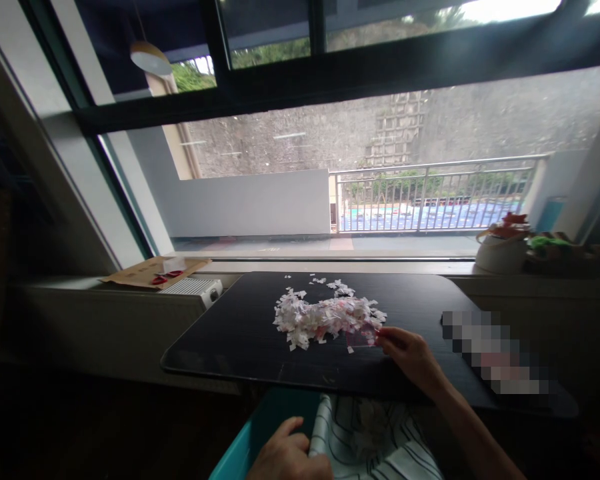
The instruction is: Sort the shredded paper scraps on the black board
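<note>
A heap of small torn paper scraps [325, 317], white with some pink, lies on the dark table [220, 340]. My right hand [413, 353] reaches over the table from the right, its fingers pinched on a thin see-through pinkish sheet [363, 336] at the heap's near right side. Below the table edge, my left hand [291, 455] is curled at the edge of a striped white cloth [323, 423] and appears to grip it. Some pale scraps [371, 427] seem to lie on that cloth. A teal container [253, 437] shows beside my left hand.
A phone-like flat object [497, 357], blurred out, lies at the table's right side. Red-handled scissors [167, 276] rest on cardboard [130, 273] on the left sill, beside a radiator [195, 291]. A white pot [500, 250] stands on the right sill under the window.
</note>
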{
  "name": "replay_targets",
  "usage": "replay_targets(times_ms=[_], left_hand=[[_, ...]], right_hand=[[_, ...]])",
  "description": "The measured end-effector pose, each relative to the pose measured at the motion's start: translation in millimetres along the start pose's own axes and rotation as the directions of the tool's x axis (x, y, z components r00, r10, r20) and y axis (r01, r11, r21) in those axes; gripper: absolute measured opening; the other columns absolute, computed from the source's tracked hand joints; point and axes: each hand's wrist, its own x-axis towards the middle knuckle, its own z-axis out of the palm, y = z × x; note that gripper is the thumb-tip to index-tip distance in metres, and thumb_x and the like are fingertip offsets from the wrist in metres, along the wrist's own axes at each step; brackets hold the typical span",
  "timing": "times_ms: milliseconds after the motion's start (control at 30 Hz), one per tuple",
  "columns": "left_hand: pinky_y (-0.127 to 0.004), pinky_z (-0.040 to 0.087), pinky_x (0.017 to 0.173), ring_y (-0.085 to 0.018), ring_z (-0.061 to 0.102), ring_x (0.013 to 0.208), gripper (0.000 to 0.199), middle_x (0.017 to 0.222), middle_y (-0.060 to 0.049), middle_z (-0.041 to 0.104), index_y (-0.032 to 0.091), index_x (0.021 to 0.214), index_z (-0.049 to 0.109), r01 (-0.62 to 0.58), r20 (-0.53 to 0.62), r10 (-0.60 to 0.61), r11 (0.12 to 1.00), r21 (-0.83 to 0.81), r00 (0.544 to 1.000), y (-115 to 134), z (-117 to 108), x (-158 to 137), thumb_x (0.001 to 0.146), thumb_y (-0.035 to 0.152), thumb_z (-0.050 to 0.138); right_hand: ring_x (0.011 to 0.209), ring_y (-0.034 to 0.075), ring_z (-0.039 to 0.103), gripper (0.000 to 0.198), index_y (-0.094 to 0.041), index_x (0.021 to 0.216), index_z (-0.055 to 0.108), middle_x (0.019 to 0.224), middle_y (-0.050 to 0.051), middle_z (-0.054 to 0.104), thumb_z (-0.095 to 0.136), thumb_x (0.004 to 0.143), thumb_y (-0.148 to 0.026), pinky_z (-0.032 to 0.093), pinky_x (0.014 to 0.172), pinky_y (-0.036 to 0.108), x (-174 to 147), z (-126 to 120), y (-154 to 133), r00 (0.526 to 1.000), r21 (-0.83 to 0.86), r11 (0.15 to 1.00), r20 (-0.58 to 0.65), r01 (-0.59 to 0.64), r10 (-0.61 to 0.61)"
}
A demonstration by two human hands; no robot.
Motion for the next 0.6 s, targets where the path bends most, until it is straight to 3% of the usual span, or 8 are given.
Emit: replay_targets(times_ms=[100,233,467,600], left_hand=[[-0.038,0.044,0.091,-0.011,0.041,0.042,0.033,0.041,0.008,0.032,0.022,0.06,0.062,0.022,-0.113,-0.014,0.997,0.074,0.994,-7.0,28.6,-1.1,0.085,0.043,0.059],[-0.041,0.044,0.091,-0.011,0.038,0.042,0.034,0.041,0.009,0.027,0.022,0.058,0.06,0.034,-0.113,-0.025,0.997,0.072,0.993,-14.9,53.2,-5.4,0.081,0.047,0.061],[-0.047,0.045,0.088,-0.01,0.04,0.04,0.03,0.042,0.009,0.026,0.022,0.059,0.06,0.056,-0.104,-0.052,0.998,0.038,0.993,-17.3,57.4,-9.3,0.079,0.044,0.064],[-0.045,0.045,0.089,-0.011,0.04,0.041,0.033,0.043,0.008,0.027,0.023,0.06,0.06,0.066,-0.197,-0.06,0.998,0.024,0.979,-16.0,58.5,-9.4,0.083,0.046,0.058]], right_hand=[[0.068,0.022,0.069,0.024,-0.017,0.079,0.074,0.07,0.004,0.075,0.064,0.071,-0.038,0.054,0.063,0.029,-6.3,-5.0,-11.2,1.0,0.064,0.998,0.007,-0.008,0.008],[0.062,0.021,0.067,0.025,-0.017,0.079,0.073,0.068,0.004,0.074,0.064,0.069,-0.038,0.053,0.058,0.028,-8.9,-7.5,-18.7,1.0,0.098,0.995,0.006,-0.03,0.03],[0.065,0.019,0.066,0.018,-0.017,0.077,0.072,0.072,0.004,0.073,0.061,0.071,-0.031,0.051,0.06,0.027,-9.0,-9.7,-14.4,0.999,0.095,0.995,0.032,-0.02,0.017],[0.063,0.018,0.064,0.018,-0.017,0.077,0.072,0.07,0.003,0.072,0.061,0.072,-0.03,0.051,0.059,0.026,-10.4,-9.7,-13.0,0.997,0.111,0.994,0.072,-0.021,0.013]])
